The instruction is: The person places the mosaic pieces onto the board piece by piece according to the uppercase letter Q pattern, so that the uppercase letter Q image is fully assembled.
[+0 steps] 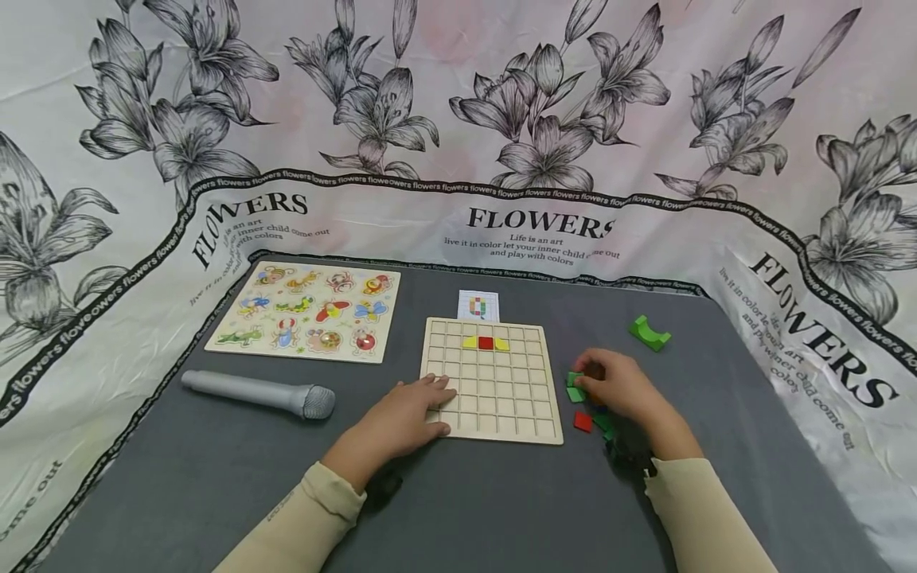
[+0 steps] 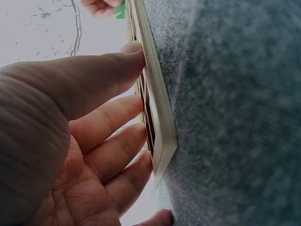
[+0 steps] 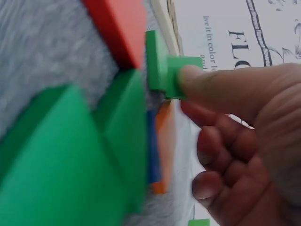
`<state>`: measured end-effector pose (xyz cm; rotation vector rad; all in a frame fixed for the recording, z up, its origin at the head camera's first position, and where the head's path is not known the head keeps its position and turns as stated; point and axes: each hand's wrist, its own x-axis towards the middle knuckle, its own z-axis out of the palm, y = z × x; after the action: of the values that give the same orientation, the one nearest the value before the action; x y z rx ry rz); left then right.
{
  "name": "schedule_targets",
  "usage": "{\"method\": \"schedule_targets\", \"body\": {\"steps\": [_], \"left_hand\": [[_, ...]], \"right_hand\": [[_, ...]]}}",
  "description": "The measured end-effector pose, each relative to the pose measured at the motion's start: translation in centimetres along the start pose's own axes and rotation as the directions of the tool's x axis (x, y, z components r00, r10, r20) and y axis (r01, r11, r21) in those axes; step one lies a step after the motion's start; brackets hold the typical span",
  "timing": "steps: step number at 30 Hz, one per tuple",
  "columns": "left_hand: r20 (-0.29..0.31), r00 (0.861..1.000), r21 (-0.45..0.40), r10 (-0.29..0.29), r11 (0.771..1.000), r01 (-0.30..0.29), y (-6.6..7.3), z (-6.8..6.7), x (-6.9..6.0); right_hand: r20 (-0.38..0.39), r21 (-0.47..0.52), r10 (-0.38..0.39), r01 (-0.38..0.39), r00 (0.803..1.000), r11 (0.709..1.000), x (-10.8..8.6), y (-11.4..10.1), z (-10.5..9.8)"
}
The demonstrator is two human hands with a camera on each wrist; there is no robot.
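A wooden grid board [image 1: 494,406] lies mid-table, with a red square [image 1: 485,343] between two yellow pieces in an upper row. My left hand [image 1: 401,414] rests on the board's left edge, its fingers extended over the grid. To the right of the board, my right hand [image 1: 622,386] pinches a small green block [image 3: 173,84] between thumb and finger. Another green block [image 1: 576,395] lies just beneath it. Nearby are a red block [image 1: 583,422] and more green blocks [image 3: 51,165]. Orange [image 3: 165,146] and blue [image 3: 153,148] pieces show in the right wrist view.
A card with a colored Q pattern [image 1: 478,305] touches the board's far edge. At the left lie an insect picture board [image 1: 247,310] and a grey toy microphone [image 1: 251,390]. A green arch block [image 1: 649,334] sits at the far right. Flower-printed cloth [image 1: 401,215] surrounds the grey table.
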<state>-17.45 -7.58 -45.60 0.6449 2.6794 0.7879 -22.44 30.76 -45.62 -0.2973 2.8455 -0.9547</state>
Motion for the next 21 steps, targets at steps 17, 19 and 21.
{"method": "schedule_targets", "body": {"steps": [17, 19, 21], "left_hand": [[0.004, 1.000, -0.002, 0.011, 1.000, -0.011, -0.4, 0.4, 0.4], [0.001, 1.000, -0.001, 0.008, 1.000, -0.008, -0.4, 0.4, 0.4], [0.000, 1.000, 0.005, 0.005, 1.000, -0.005, -0.4, 0.3, 0.3]], "right_hand": [[-0.027, 0.051, -0.027, 0.028, 0.999, 0.998, 5.9, -7.4, 5.0], [-0.027, 0.041, -0.024, 0.026, 0.999, 0.999, 6.2, -7.4, 5.3], [-0.020, 0.036, -0.030, 0.030, 0.999, 0.999, 6.5, -7.3, 5.5]]}}
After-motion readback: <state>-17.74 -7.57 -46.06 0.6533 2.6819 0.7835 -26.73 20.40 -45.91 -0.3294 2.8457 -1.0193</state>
